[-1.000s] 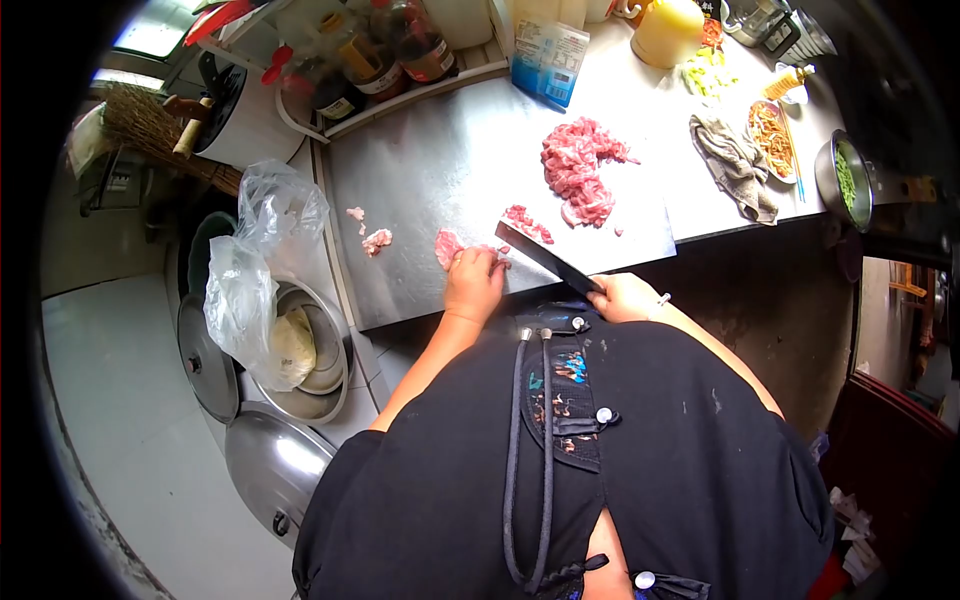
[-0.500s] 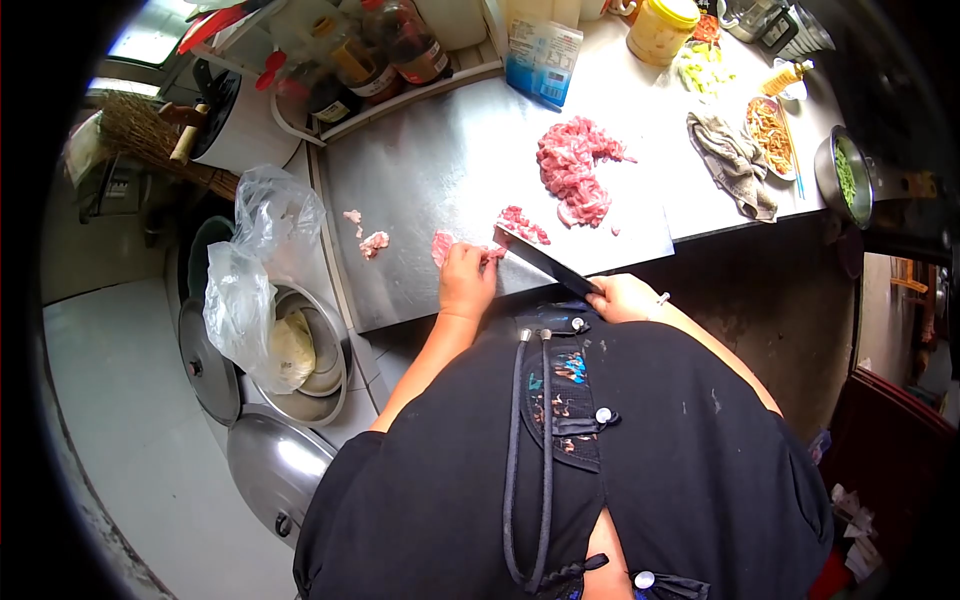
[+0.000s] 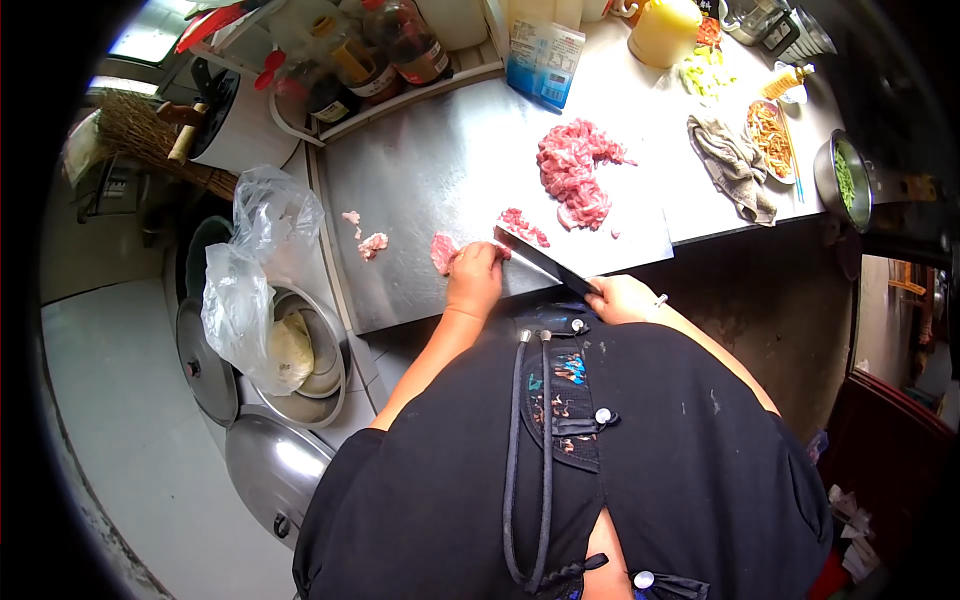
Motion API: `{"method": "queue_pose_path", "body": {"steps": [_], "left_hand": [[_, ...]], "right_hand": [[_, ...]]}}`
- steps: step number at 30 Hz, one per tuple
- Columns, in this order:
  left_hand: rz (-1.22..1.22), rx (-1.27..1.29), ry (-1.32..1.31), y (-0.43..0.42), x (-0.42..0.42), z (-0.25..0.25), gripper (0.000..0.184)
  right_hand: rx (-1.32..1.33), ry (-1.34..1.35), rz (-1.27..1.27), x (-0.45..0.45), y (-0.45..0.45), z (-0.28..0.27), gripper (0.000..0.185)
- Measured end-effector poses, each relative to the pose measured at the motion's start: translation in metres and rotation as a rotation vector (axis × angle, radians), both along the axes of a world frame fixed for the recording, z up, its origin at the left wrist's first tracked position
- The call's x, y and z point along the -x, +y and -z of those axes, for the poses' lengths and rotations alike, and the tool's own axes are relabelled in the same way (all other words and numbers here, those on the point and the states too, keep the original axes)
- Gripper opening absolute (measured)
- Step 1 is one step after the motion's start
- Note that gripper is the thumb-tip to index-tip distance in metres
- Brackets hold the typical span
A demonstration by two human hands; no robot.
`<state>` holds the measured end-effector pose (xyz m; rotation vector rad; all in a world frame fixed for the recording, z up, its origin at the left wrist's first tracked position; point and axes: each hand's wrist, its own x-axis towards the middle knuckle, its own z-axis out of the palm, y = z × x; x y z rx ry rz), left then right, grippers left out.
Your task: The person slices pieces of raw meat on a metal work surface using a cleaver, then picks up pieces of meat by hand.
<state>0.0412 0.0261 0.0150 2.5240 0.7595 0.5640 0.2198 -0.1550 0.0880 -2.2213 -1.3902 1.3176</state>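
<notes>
Raw meat piece [image 3: 442,252] is directly under the left hand [image 3: 474,282], center of frame, on the metal sheet [image 3: 400,180]. One end shows left of the fingers, the other sits at the knife [image 3: 548,262]. Small cut bits [image 3: 524,227] lie just beyond the blade. Bigger pile of sliced meat [image 3: 577,170] is above and right of them, apart from both hands. Pale scraps [image 3: 372,246] left of the left hand.

Containers: metal bowl [image 3: 826,188] at right edge has chopped greens [image 3: 846,178]. Plate [image 3: 787,180], upper right, holds orange-brown shredded food [image 3: 769,138]. Metal basin [image 3: 318,409], left of frame, has a smaller bowl and a pale bundle [image 3: 292,350] inside; clear plastic bag [image 3: 238,310] drapes over its side. Rack [image 3: 415,101] at top holds dark sauce bottles [image 3: 412,45].

Grip: left fingers bent, pressing the meat down, tips close to the blade. Right hand [image 3: 622,298] is closed around the knife handle, blade angled toward upper left.
</notes>
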Motion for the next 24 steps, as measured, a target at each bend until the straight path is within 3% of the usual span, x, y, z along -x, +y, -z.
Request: {"method": "queue_pose_path", "body": {"steps": [2,6,11,20,24], "left_hand": [[0.026,0.111,-0.18,0.0,-0.001,0.0,0.006],[-0.066,0.042,-0.177,0.001,0.004,-0.002,0.006],[-0.085,-0.027,0.033,0.003,0.005,0.001,0.008],[-0.04,0.066,-0.048,-0.001,0.004,-0.009,0.005],[-0.049,-0.007,-0.06,-0.005,0.0,-0.006,0.006]], "right_hand": [[0.022,-0.04,-0.014,-0.001,0.0,0.001,0.028],[0.014,-0.058,-0.024,-0.002,-0.001,0.006,0.029],[0.011,-0.036,-0.021,-0.002,-0.001,0.005,0.028],[-0.085,-0.119,-0.013,-0.004,0.001,-0.004,0.026],[-0.124,-0.144,-0.053,-0.001,0.009,-0.007,0.027]]}}
